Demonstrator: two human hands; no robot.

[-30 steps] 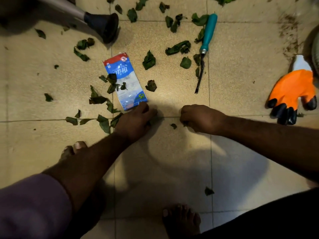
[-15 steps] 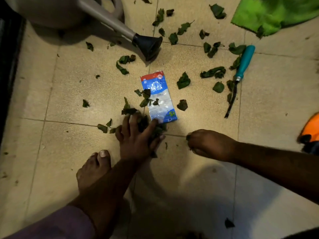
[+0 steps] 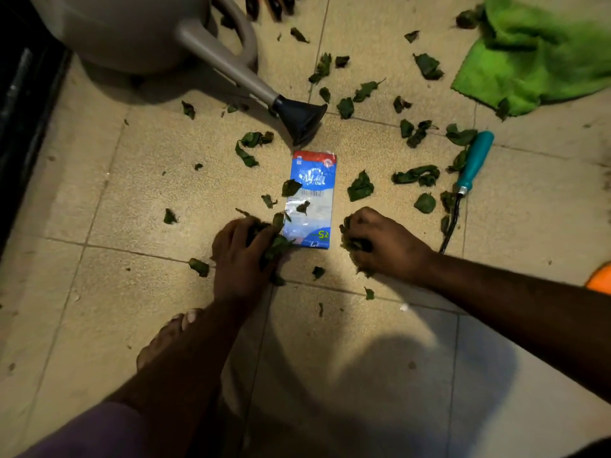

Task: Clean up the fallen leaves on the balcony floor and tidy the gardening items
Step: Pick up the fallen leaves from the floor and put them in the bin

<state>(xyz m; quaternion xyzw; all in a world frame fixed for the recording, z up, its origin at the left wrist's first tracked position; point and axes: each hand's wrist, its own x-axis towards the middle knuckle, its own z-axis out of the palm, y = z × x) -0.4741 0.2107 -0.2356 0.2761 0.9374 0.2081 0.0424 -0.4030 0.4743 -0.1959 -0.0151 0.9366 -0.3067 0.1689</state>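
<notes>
The fingers of the left hand (image 3: 243, 251) are curled around a clump of leaves (image 3: 276, 246) at the lower left corner of the blue packet (image 3: 312, 200); the right hand (image 3: 380, 242) is closed on a second clump just right of the packet. The leaves are judged light, limp and easily torn or scattered, so they are best raked together and pinched in bunches rather than lifted singly. More leaves are strewn over the beige tiled floor (image 3: 99, 292) toward the watering can (image 3: 139, 31), the teal-handled tool (image 3: 472, 166) and the green cloth (image 3: 542, 61); an orange glove (image 3: 600, 279) is glimpsed at the right edge; a dark threshold is seen along the left.
</notes>
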